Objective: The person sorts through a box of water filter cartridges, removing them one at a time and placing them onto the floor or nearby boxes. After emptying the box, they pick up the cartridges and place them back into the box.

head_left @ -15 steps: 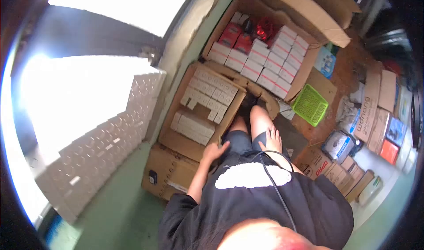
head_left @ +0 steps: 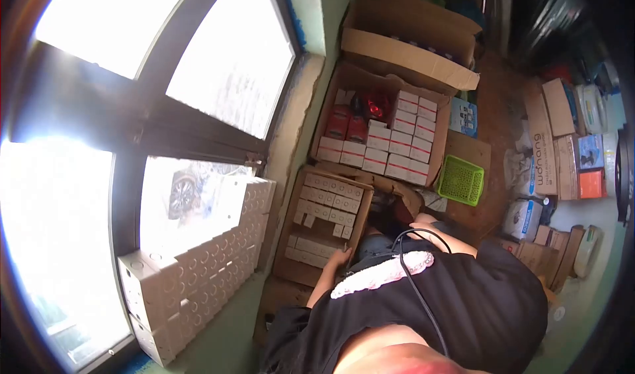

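Observation:
My left hand (head_left: 340, 258) rests at the right rim of an open cardboard box (head_left: 360, 223). It is small in view, and how its fingers are bent does not show. Inside that box are rows of small white boxes (head_left: 331, 200) with round marks, and more white boxes (head_left: 314, 249) lie nearer to me. My right hand (head_left: 423, 227) lies low over my lap, partly behind my shirt and a black cable (head_left: 423, 294). Its fingers are hidden. Nothing shows in either hand.
Beyond is a larger carton (head_left: 440, 159) with white, red-striped boxes (head_left: 390, 152) and red packs (head_left: 347, 124). A green basket (head_left: 461, 180) sits to its right. White boxes with circles (head_left: 198, 268) are stacked by the window at left. Various cartons (head_left: 542, 156) stand at right.
The view has tilted up toward the window and the far carton. My right hand, flat on my thigh before, is now mostly hidden. My left hand stays at the box rim.

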The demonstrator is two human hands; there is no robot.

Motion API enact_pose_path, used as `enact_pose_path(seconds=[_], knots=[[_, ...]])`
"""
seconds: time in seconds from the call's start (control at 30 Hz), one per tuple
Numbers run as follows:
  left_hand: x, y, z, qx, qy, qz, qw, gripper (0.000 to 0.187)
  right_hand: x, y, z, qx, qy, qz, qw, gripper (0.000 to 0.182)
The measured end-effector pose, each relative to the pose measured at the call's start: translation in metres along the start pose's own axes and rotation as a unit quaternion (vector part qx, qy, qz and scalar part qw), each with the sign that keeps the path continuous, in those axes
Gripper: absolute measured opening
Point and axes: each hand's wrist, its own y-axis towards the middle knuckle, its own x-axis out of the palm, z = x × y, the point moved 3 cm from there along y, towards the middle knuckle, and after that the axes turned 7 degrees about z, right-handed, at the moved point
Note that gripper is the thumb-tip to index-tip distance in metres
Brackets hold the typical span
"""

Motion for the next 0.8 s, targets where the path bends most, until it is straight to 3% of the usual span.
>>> enact_pose_path(seconds=[0.03, 0.07, 0.13, 0.17, 0.2, 0.3, 0.5, 0.53, 0.57, 0.63, 0.7, 0.73, 0.77, 0.8], knots=[[0.002, 0.009, -0.014, 0.009, -0.074, 0.027, 0.997, 0.074, -0.01, -0.023, -0.015, 0.033, 0.097, 0.052, 0.993, 0.046], [0.012, 0.026, -0.039, 0.011, -0.064, 0.022, 0.998, 0.074, -0.001, -0.02, -0.008, -0.024, 0.113, 0.135, 0.984, 0.042], [0.024, 0.057, -0.076, -0.036, -0.103, 0.014, 0.994, 0.073, 0.022, -0.007, 0.016, -0.027, 0.26, 0.161, 0.952, 0.04], [0.013, 0.045, -0.072, -0.047, -0.067, 0.021, 0.996, 0.071, 0.025, -0.011, 0.024, 0.004, 0.338, 0.187, 0.922, 0.038], [-0.002, 0.038, -0.065, -0.055, -0.032, 0.033, 0.997, 0.07, 0.027, -0.016, 0.035, 0.088, 0.427, 0.146, 0.888, 0.04], [-0.013, 0.064, -0.07, -0.071, 0.088, 0.02, 0.993, 0.066, 0.047, -0.027, 0.084, 0.09, 0.429, 0.258, 0.861, 0.04], [-0.027, 0.038, 0.082, -0.026, 0.128, 0.125, 0.984, 0.059, 0.136, -0.038, 0.21, 0.165, 0.516, 0.266, 0.797, 0.037], [-0.018, 0.036, 0.111, -0.003, 0.127, 0.148, 0.981, 0.058, 0.139, -0.052, 0.225, 0.171, 0.597, 0.247, 0.744, 0.036], [-0.008, 0.035, 0.14, 0.011, 0.146, 0.163, 0.976, 0.056, 0.142, -0.069, 0.242, 0.163, 0.611, 0.264, 0.728, 0.035], [0.028, 0.016, 0.217, 0.043, 0.119, 0.195, 0.973, 0.05, 0.167, -0.089, 0.297, 0.148, 0.64, 0.303, 0.691, 0.034], [0.074, -0.029, 0.297, 0.101, 0.106, 0.218, 0.965, 0.043, 0.23, -0.104, 0.36, 0.141, 0.642, 0.337, 0.674, 0.03], [0.097, -0.032, 0.326, 0.108, 0.112, 0.224, 0.962, 0.043, 0.274, -0.107, 0.393, 0.162, 0.613, 0.401, 0.661, 0.029], [0.121, -0.039, 0.346, 0.147, 0.177, 0.208, 0.951, 0.044, 0.294, -0.141, 0.412, 0.235, 0.642, 0.352, 0.639, 0.024], [0.146, -0.043, 0.365, 0.186, 0.236, 0.188, 0.935, 0.046, 0.315, -0.181, 0.429, 0.272, 0.658, 0.311, 0.63, 0.033]])
